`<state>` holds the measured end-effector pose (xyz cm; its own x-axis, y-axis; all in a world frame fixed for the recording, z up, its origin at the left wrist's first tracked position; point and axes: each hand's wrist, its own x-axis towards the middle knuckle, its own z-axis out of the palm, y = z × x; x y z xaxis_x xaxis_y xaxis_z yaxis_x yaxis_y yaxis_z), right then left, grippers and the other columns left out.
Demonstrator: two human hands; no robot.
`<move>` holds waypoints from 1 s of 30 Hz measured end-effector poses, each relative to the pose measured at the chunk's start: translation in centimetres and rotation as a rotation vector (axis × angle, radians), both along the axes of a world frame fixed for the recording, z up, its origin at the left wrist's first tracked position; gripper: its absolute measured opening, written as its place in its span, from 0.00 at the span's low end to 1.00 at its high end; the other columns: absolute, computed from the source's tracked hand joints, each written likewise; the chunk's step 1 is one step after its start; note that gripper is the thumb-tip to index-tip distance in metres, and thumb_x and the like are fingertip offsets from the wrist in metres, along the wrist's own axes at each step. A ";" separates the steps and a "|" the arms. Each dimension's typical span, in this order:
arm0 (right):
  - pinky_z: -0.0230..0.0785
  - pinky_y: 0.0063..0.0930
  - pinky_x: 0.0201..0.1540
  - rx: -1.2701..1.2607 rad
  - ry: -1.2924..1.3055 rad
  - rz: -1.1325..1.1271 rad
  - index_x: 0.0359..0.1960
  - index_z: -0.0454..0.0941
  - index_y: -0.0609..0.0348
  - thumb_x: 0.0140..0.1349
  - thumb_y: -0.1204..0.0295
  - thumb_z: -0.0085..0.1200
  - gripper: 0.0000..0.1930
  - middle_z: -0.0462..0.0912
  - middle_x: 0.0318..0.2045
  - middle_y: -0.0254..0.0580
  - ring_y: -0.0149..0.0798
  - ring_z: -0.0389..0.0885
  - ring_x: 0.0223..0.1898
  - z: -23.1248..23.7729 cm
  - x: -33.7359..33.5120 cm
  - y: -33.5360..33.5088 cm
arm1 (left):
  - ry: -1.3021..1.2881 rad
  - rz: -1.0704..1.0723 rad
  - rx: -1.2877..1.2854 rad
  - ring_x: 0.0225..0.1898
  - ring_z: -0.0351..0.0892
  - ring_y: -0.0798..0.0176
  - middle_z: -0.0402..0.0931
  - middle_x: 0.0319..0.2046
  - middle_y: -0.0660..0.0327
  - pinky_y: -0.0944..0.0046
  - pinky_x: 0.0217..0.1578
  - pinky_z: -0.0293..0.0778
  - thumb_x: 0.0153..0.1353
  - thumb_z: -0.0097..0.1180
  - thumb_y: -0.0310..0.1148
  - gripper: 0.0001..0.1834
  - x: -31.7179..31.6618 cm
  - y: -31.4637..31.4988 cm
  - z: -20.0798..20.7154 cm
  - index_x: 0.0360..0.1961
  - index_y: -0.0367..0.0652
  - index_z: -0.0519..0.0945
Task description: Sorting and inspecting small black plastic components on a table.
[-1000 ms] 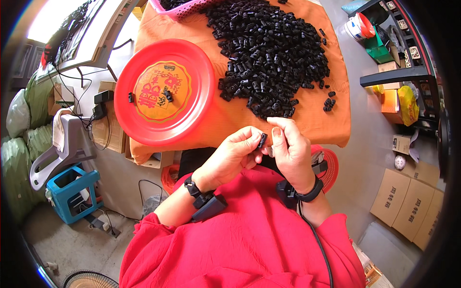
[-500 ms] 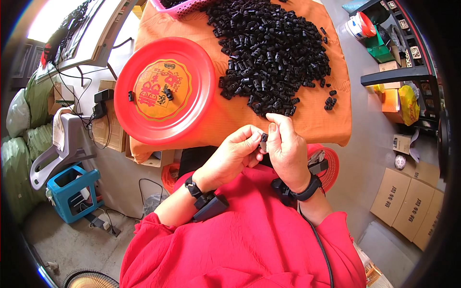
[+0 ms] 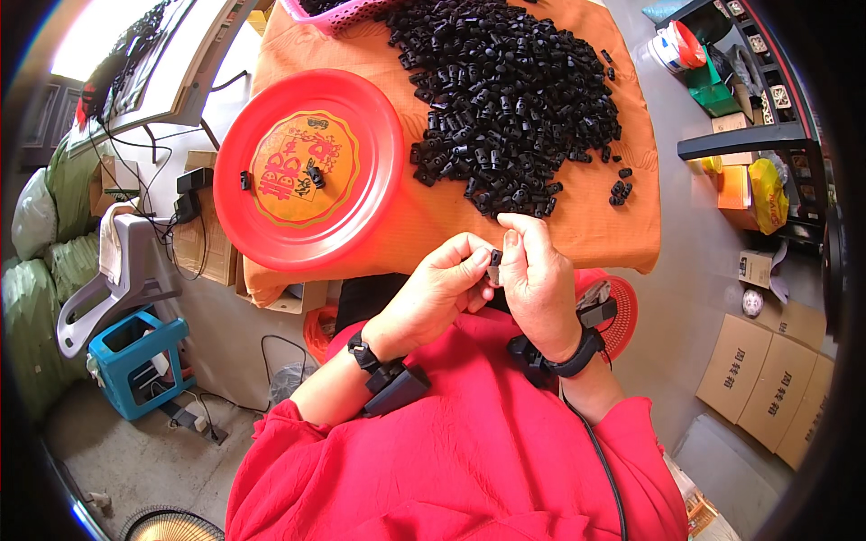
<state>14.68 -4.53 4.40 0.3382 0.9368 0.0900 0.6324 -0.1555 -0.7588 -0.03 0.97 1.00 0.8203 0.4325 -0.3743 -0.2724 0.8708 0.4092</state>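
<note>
Just off the table's near edge, my left hand (image 3: 442,284) and my right hand (image 3: 544,293) meet, pinching one small black cord lock (image 3: 495,259) between thumbs and fingers. A greyish bit shows below it, too small to make out. My right index finger points out toward the pile. Beyond my hands, a large heap of black cord locks (image 3: 514,108) covers the middle of the orange tablecloth (image 3: 433,230). To the left lies a round red tray (image 3: 361,212) with a yellow printed centre; one loose piece (image 3: 314,175) rests there and another piece (image 3: 245,180) sits near its left side.
A pink basket (image 3: 338,16) of black pieces stands at the far edge. Several cord locks (image 3: 620,192) lie apart at the heap's right. A red basket (image 3: 622,316) is below the table. Left on the floor is a blue stool (image 3: 135,361); cardboard boxes (image 3: 767,383) stand right.
Hardly anything differs. Both hands keep the same pinch on the cord lock, with only a very slight shift of the fingers.
</note>
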 end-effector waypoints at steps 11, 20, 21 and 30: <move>0.73 0.43 0.26 -0.007 -0.064 -0.009 0.49 0.74 0.57 0.67 0.75 0.52 0.10 0.81 0.24 0.51 0.53 0.83 0.25 -0.3 -0.3 0.0 | 0.028 0.051 -0.014 0.34 0.71 0.72 0.74 0.34 0.68 0.71 0.36 0.66 0.74 0.50 0.39 0.07 0.1 -0.5 -0.2 0.41 0.48 0.72; 0.74 0.45 0.27 0.021 -0.110 -0.004 0.49 0.74 0.58 0.67 0.76 0.51 0.11 0.82 0.25 0.52 0.54 0.83 0.26 -0.7 -0.2 -0.2 | 0.074 0.056 -0.040 0.33 0.70 0.72 0.73 0.33 0.67 0.71 0.37 0.68 0.74 0.50 0.38 0.07 0.2 -0.7 -0.3 0.39 0.47 0.72; 0.74 0.44 0.27 0.025 -0.102 -0.002 0.49 0.74 0.58 0.67 0.76 0.51 0.10 0.82 0.25 0.52 0.54 0.83 0.26 -0.7 -0.2 -0.2 | 0.063 0.060 -0.050 0.33 0.71 0.72 0.74 0.34 0.67 0.71 0.38 0.70 0.73 0.51 0.37 0.07 0.1 -0.7 -0.5 0.40 0.47 0.72; 0.70 0.35 0.24 0.079 -0.029 -0.165 0.47 0.76 0.59 0.71 0.76 0.49 0.07 0.78 0.20 0.44 0.42 0.81 0.21 0.2 3.3 0.2 | 0.153 -0.008 -0.136 0.31 0.70 0.72 0.73 0.30 0.66 0.72 0.35 0.68 0.72 0.51 0.35 0.07 -1.0 -0.8 -0.2 0.41 0.44 0.74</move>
<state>17.93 -4.29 4.64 0.4829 0.8583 0.1734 0.6249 -0.1992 -0.7548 -1.03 0.21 0.79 0.7525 0.3633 -0.5493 -0.2089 0.9227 0.3240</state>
